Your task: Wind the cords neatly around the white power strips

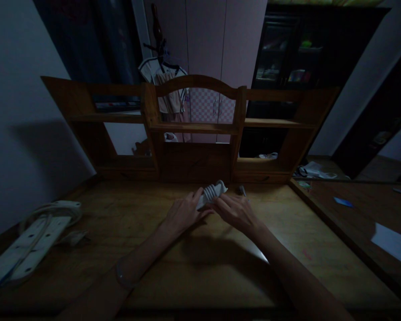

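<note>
Above the middle of the wooden desk is a small whitish power strip [203,201] with its grey cord [211,191] wound round it in several turns. My left hand [183,209] is closed round its left end. At the other end, the fingers of my right hand [235,211] are closed on the cord and strip; exactly what they pinch is hidden. Just beyond my right hand lies a grey plug [242,191] close to the desktop.
At the left lies a larger white power strip [36,236] with a coiled cord and a plug [75,238]. A wooden shelf unit [194,160] rises along the desk's back. On the right, a darker tabletop [354,223] holds white paper [394,243] and a blue card [343,202].
</note>
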Tool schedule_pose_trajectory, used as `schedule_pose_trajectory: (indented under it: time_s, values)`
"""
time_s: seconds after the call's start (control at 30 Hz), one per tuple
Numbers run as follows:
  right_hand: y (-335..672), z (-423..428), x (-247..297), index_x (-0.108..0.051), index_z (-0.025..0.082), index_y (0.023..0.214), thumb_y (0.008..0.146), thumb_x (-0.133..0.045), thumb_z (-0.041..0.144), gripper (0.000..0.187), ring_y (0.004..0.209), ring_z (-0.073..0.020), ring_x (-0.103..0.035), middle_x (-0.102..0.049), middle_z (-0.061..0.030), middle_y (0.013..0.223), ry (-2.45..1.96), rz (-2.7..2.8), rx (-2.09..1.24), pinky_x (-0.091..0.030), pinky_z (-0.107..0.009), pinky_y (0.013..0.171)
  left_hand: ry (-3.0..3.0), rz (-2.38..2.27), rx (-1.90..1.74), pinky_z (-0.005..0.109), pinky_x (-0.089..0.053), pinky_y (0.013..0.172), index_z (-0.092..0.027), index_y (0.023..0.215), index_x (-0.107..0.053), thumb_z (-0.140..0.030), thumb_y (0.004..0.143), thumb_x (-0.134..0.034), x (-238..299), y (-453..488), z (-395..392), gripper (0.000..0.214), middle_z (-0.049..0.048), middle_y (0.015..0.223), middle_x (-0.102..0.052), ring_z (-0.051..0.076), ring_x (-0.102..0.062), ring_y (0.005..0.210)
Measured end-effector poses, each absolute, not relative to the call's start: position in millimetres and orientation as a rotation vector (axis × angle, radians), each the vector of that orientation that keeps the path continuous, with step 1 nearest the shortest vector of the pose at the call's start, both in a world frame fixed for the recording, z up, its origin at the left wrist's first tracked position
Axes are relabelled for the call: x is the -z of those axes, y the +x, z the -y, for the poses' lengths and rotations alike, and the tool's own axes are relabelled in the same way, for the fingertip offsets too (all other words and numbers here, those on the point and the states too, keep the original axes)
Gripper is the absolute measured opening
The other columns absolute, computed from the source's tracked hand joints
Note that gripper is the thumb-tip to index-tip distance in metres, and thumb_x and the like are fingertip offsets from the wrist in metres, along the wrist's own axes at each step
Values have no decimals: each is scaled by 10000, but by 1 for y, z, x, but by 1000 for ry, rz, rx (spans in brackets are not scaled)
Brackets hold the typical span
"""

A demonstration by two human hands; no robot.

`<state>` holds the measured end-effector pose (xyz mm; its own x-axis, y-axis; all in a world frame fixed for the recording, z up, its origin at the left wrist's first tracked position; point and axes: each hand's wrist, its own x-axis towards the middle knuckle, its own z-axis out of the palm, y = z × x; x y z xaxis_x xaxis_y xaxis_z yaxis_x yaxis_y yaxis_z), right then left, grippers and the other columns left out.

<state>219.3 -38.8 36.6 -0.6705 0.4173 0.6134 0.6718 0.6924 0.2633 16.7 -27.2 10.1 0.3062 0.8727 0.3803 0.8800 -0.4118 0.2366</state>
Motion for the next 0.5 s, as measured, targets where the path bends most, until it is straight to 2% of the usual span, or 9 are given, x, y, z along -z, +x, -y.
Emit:
schedule_pose_trajectory:
  time_s: [0.13,0.33,0.4,0.5]
  values:
    - [231,36,-44,-574,184,830,967,-401,392,303,660,-107,-532,-590,-12,751,-927,2375,588,-256,-258,562,-2687,1601,696,351,-436,804,-228,1331,-436,-641,796,-478,-11,22,32,677,155,1075,-642,310,-624,942]
    - [260,25,-58,-529,169,772,857,-524,547,388,583,-95,-520,-590,-6,703,-1045,2301,435,-242,-234,525,-2924,1332,806,350,-447,840,-228,1179,-565,-581,740,-606,-13,26,39,565,133,1048,-643,289,-613,956]
    - [267,22,-60,-516,170,757,840,-544,553,393,564,-92,-525,-593,1,679,-1047,2303,358,-249,-225,523,-2994,1173,798,362,-452,844,-211,1129,-592,-565,739,-612,-11,28,41,527,138,1012,-645,286,-615,941]
    - [270,19,-59,-511,170,742,859,-528,532,381,549,-96,-538,-594,1,645,-1049,2327,300,-253,-221,522,-3034,994,729,386,-454,865,-187,1168,-576,-556,759,-589,-9,30,42,551,154,1025,-640,292,-612,957]
